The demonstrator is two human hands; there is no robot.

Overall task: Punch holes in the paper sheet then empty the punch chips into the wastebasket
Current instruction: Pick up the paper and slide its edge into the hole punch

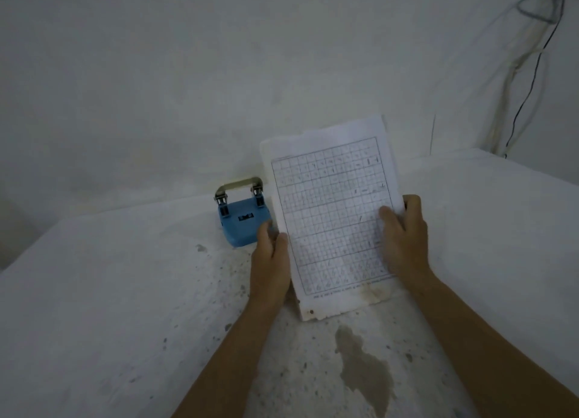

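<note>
Head view: my left hand (272,254) and right hand (404,232) both pinch the sheet (332,214) above the table (109,292); the punch (242,218) (far left) sits unused, so punching and emptying remain.

Dim white wall (188,73), cables (526,82), stained speckled table (125,292).

The paper sheet (332,210) hides part of the blue punch (242,221); its printed grid marks are unreadably blurred
</note>
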